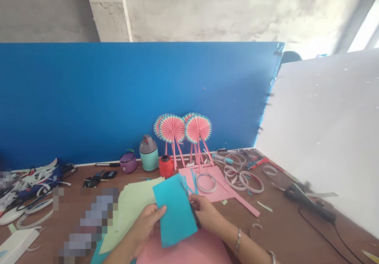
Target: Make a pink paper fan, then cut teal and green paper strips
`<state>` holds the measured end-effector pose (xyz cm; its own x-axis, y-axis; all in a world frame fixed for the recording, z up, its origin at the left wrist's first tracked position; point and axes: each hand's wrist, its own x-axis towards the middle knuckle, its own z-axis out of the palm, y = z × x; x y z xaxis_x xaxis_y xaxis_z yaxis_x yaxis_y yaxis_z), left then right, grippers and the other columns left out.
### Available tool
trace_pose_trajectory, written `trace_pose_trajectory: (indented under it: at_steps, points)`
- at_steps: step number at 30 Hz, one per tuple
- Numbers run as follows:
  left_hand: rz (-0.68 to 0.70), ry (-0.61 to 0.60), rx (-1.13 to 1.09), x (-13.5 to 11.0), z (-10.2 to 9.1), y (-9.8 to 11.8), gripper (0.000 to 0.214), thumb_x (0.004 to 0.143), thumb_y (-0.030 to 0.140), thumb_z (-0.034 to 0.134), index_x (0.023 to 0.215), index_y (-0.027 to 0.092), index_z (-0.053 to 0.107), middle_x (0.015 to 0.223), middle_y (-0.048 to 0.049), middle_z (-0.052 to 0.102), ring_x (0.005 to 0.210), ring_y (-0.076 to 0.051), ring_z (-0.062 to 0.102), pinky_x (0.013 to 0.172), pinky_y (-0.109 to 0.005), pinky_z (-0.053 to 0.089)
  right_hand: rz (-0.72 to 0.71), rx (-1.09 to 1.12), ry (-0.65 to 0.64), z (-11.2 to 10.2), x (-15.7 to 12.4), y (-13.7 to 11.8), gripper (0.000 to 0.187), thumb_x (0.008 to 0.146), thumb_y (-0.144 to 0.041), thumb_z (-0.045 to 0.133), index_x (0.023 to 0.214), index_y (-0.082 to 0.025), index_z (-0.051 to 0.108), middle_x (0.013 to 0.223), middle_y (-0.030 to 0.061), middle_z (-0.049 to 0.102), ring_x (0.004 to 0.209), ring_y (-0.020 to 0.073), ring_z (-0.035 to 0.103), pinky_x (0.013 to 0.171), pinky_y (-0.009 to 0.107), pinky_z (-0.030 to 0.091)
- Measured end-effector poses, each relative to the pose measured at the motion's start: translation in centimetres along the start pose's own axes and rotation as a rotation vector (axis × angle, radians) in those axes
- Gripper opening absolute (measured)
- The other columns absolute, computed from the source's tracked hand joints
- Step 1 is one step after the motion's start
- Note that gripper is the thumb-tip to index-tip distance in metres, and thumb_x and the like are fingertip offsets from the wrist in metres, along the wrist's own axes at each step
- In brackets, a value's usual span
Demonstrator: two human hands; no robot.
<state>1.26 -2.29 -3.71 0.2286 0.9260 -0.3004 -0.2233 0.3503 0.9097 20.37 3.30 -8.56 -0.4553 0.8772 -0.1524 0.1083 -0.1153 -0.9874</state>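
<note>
Blue paper (176, 212) is pinched by the left hand (151, 217); the right hand (205, 213) grips a partly hidden tool (196, 218).

Turquoise flask (149, 160), grey lid (145, 147), beside purple pot (128, 164); black pen (111, 165) left of pot; blue partition (89, 98) behind, white panel (328, 125) right, concrete wall (222, 11) above.

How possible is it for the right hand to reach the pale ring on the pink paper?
Probably yes: the pale ring lies just beyond the right hand, nothing visible between, but that hand holds a dark tool.
</note>
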Motion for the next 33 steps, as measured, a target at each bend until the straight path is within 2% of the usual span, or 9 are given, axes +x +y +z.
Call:
trace_pose_trajectory:
  at_steps: [4,15,22,27,33]
  points:
    - [-0.004,-0.035,0.018,0.1,-0.22,-0.14,0.033,0.072,0.047,0.065,0.074,0.014,0.068,0.075,-0.0093,0.073,0.071,-0.023,0.067,0.068,-0.034,0.049,0.002,0.005,-0.007,0.01,-0.04,-0.08,0.021,0.059,-0.024,0.06,0.078,-0.017,0.055,0.056,-0.0027,0.061,0.042,0.0095,0.05,0.041,0.019,0.033]
    - [-0.004,-0.033,0.019,0.1,-0.28,-0.12,0.034,0.071,0.048,0.066,0.071,0.014,0.068,0.079,-0.0105,0.074,0.075,-0.025,0.067,0.069,-0.034,0.049,-0.039,0.09,-0.029,0.27,-0.12,-0.44,0.016,0.059,-0.019,0.057,0.072,-0.017,0.05,0.05,-0.0058,0.055,0.037,0.0066,0.042,0.037,0.018,0.029]
    - [-0.003,-0.025,0.0,0.17,-0.39,-0.24,0.032,0.071,0.046,0.066,0.067,0.015,0.066,0.075,-0.0093,0.074,0.072,-0.024,0.068,0.068,-0.033,0.049,-0.02,0.103,-0.017,0.31,-0.17,-0.57,0.019,0.058,-0.022,0.059,0.073,-0.018,0.05,0.052,-0.0053,0.056,0.037,0.0065,0.042,0.038,0.018,0.029]
    - [-0.011,-0.041,-0.002,0.12,-0.38,-0.21,0.032,0.071,0.047,0.066,0.073,0.015,0.068,0.077,-0.0094,0.073,0.072,-0.023,0.067,0.067,-0.033,0.049,-0.015,0.06,-0.013,0.28,-0.3,-0.8,0.019,0.057,-0.023,0.06,0.072,-0.018,0.05,0.051,-0.0058,0.055,0.037,0.0063,0.041,0.038,0.018,0.028]
    - [-0.007,-0.044,-0.016,0.16,-0.26,-0.17,0.034,0.069,0.049,0.067,0.066,0.016,0.066,0.069,-0.0067,0.072,0.065,-0.021,0.065,0.064,-0.031,0.049,-0.017,0.014,-0.02,0.17,-0.21,-0.45,0.021,0.058,-0.024,0.061,0.076,-0.017,0.054,0.052,-0.005,0.056,0.04,0.0076,0.044,0.041,0.018,0.03]
